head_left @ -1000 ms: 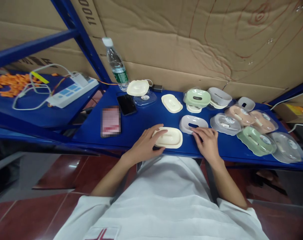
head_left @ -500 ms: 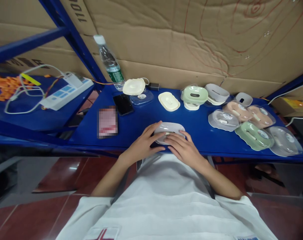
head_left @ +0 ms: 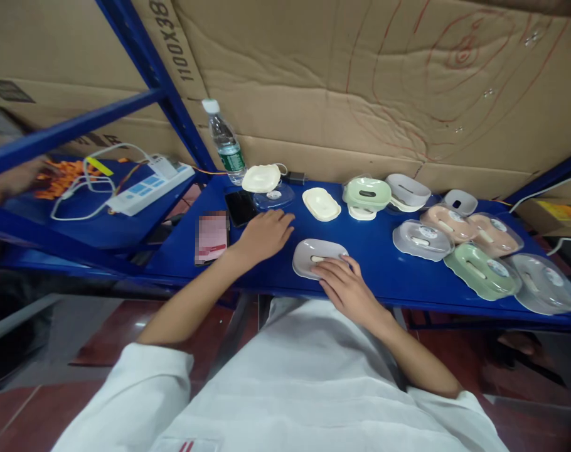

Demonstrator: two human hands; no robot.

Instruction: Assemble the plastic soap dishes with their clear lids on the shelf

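Note:
A grey soap dish (head_left: 307,257) with a slot and a small white piece in its middle sits near the table's front edge. My right hand (head_left: 344,282) grips its near right side, fingers over the rim and partly hiding it. Off to the left, my left hand (head_left: 266,235) is open and holds nothing, with fingers stretched toward the right. Just beyond that hand lies a clear lid (head_left: 278,199) with a round sticker, and a cream tray (head_left: 261,178) rests partly over it. Another cream tray (head_left: 322,204) lies beyond the grey dish.
Finished-looking lidded dishes, such as a green one (head_left: 478,270), cluster at the right. A green dish (head_left: 368,193) and a grey dish (head_left: 408,190) stand at the back. A bottle (head_left: 229,150), a dark phone (head_left: 241,207), and a partly blurred pink item (head_left: 213,237) are at left.
My left hand has let go of the grey dish and moved left and away toward the clear lid. My right hand stays on the dish. The view has shifted slightly.

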